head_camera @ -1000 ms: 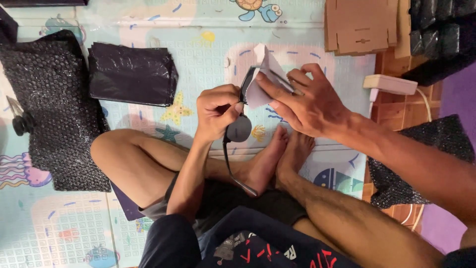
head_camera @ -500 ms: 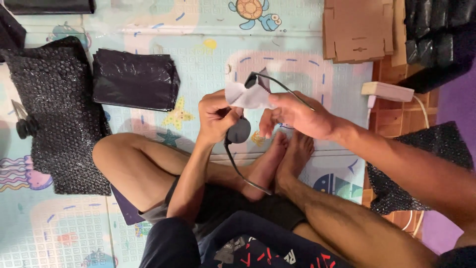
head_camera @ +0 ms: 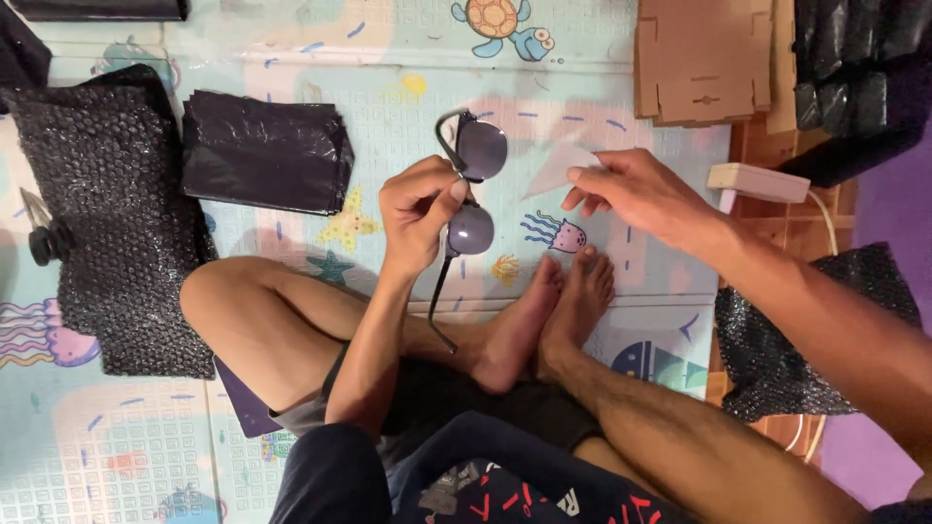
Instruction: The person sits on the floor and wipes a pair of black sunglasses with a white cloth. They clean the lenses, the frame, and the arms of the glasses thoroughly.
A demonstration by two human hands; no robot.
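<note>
You sat cross-legged on the play mat [head_camera: 408, 87], your bare feet [head_camera: 544, 320] together in front of you. Your left hand [head_camera: 419, 212] was closed on the sunglasses [head_camera: 474, 189], pinching the frame at the bridge between the two dark lenses, with one temple arm hanging down toward your legs and the other curving up beside the top lens. Your right hand [head_camera: 631, 194] was apart from them, off to the right, its fingertips pinched on a corner of a pale cloth [head_camera: 558, 167] that lay out between hand and glasses. To your left lay a stack of black bags [head_camera: 264, 150], and beyond it a sheet of black bubble wrap [head_camera: 107, 213]. Flat cardboard [head_camera: 701, 60] lay at the mat's far right corner, with a white power strip [head_camera: 757, 182] just past your right wrist.
</note>
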